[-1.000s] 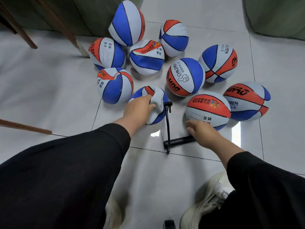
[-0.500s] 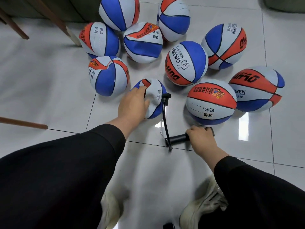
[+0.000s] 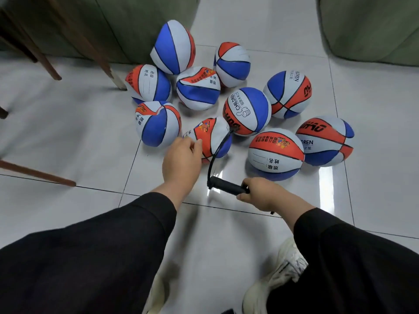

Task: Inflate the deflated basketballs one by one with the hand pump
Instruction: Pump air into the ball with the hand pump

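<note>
Several red, white and blue basketballs lie clustered on the tiled floor, some dented and limp. My left hand (image 3: 181, 158) holds the near side of a deflated ball (image 3: 212, 138) in the middle of the cluster. A black hose (image 3: 216, 155) runs from that ball's far side down to the black hand pump (image 3: 227, 185). My right hand (image 3: 260, 193) grips the pump's right end, and the pump is lifted a little off the floor. A rounder ball (image 3: 275, 155) sits just behind my right hand.
Wooden chair legs (image 3: 88, 48) stand at the left and a wooden rod (image 3: 36, 174) pokes in low on the left. Green upholstery (image 3: 371, 26) stands at the back right and back left. My white shoe (image 3: 278, 277) is at the bottom right.
My right hand took hold of the pump and raised it off the floor. The hose now bends in an arc. The ball under my left hand turned, showing its orange panel.
</note>
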`<state>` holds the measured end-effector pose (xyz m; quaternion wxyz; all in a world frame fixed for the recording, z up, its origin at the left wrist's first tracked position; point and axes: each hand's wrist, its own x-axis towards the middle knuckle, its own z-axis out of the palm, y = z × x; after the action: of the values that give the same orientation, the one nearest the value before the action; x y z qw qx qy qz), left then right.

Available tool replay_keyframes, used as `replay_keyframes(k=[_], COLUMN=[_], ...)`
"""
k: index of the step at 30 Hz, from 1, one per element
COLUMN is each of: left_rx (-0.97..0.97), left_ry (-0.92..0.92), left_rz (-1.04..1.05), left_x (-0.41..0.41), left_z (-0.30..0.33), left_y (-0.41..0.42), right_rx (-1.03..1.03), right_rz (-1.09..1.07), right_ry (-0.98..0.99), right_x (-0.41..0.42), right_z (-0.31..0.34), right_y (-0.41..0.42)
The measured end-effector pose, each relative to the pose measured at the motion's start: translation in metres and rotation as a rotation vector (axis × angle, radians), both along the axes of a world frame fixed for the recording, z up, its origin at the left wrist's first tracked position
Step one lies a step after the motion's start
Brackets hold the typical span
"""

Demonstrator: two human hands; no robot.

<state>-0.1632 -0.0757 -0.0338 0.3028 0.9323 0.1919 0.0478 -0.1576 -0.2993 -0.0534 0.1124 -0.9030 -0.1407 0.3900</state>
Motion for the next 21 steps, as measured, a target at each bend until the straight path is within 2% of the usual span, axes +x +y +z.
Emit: replay_keyframes(k=[4, 6, 8, 11, 13, 17, 21], left_rx=[-0.37, -0.511, -0.733, -1.106, -1.256, -1.266, -1.225], left_ry=[0.197, 0.297, 0.347, 0.278, 0.201, 0.139, 0.069], left_rz=[0.351, 0.424, 0.43, 0.423, 0.419, 0.426, 0.571], left_x=[-0.04, -0.057, -0.066, -0.072, -0.074, -0.076, -0.072], left_z=[0.014, 0.018, 0.026, 0.041, 0.051, 0.06, 0.061], left_y=[-0.014, -0.019, -0.025, -0.027, -0.024, -0.025, -0.024], right_rx=[0.26, 0.371, 0.487, 0.665, 0.754, 0.878, 0.971], right_rz=[-0.348, -0.435, -0.501, -0.594, -0.66, -0.824, -0.952], right_ry=[0.133, 0.18, 0.199, 0.231, 0.281, 0.362, 0.417], right_x=[-0.015, -0.028, -0.041, -0.061, -0.076, -0.102, -0.134], right_z=[0.048, 0.072, 0.091, 0.108, 0.114, 0.113, 0.104], right_y=[0.021, 0.035, 0.048, 0.06, 0.063, 0.065, 0.065])
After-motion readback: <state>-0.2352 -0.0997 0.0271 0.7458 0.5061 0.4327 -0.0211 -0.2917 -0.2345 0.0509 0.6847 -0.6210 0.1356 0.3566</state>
